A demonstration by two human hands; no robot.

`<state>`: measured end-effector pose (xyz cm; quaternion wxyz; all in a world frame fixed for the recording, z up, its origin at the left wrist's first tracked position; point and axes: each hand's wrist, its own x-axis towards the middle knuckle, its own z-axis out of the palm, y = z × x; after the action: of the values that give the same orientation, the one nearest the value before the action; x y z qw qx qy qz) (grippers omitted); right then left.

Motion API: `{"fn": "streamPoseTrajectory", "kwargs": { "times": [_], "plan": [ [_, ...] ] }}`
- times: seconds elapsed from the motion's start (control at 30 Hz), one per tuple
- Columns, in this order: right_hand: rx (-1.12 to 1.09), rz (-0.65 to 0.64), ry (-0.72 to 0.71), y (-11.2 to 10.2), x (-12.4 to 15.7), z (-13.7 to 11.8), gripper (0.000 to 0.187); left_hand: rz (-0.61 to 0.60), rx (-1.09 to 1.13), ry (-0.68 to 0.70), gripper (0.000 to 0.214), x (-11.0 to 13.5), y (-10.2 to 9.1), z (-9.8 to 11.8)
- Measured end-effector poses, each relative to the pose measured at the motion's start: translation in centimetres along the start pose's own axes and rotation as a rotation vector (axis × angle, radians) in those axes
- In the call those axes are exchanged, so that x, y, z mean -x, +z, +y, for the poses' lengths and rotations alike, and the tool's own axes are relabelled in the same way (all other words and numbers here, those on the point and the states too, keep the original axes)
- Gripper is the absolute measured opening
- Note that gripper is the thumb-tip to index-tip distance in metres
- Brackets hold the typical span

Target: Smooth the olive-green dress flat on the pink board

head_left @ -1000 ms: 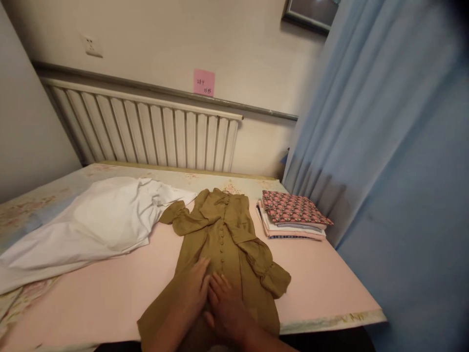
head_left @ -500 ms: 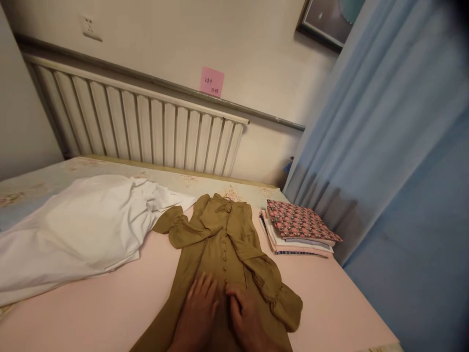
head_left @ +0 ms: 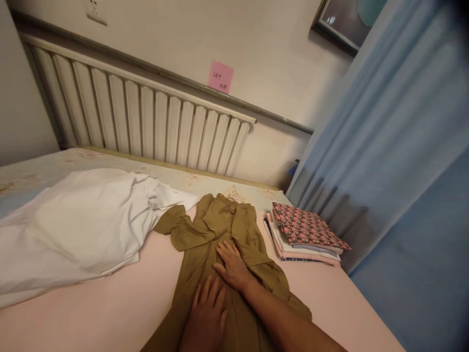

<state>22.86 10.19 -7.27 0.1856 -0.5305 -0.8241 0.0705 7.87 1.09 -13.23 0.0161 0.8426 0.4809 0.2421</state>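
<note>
An olive-brown long-sleeved dress (head_left: 198,266) lies spread on the pink sheet, its collar toward the wall and its lower part running out of view at the bottom. My left hand (head_left: 208,313) rests on the dress below the waist, fingers spread. Farther up, my right hand (head_left: 231,265) lies flat on the front of the dress, covering part of the button row. Its forearm crosses the dress from the lower right. One sleeve is bent out to the left; the other slants down to the right, partly behind my right forearm.
A crumpled white cloth (head_left: 91,220) lies on the left of the bed. On the right sits a stack of folded cloths (head_left: 308,227) with a red patterned one on top. Behind are a radiator (head_left: 146,117) and wall; a blue curtain (head_left: 373,132) hangs at the right.
My right hand has moved up the dress toward the chest and flattened from a curled pose. My left hand stays near its place on the lower part. The view has tilted slightly.
</note>
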Motion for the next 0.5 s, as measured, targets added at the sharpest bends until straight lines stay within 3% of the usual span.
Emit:
{"fn": "streamPoseTrajectory", "kwargs": {
  "times": [0.2,0.5],
  "plan": [
    [0.081,0.18,0.175,-0.1,1.0,2.6,0.049,-0.061,0.019,-0.021,0.055,-0.2,-0.7,0.1],
    [0.262,0.177,0.398,-2.0,0.9,6.4,0.049,-0.071,0.008,-0.009,0.055,-0.3,-1.0,0.0]
  ]
}}
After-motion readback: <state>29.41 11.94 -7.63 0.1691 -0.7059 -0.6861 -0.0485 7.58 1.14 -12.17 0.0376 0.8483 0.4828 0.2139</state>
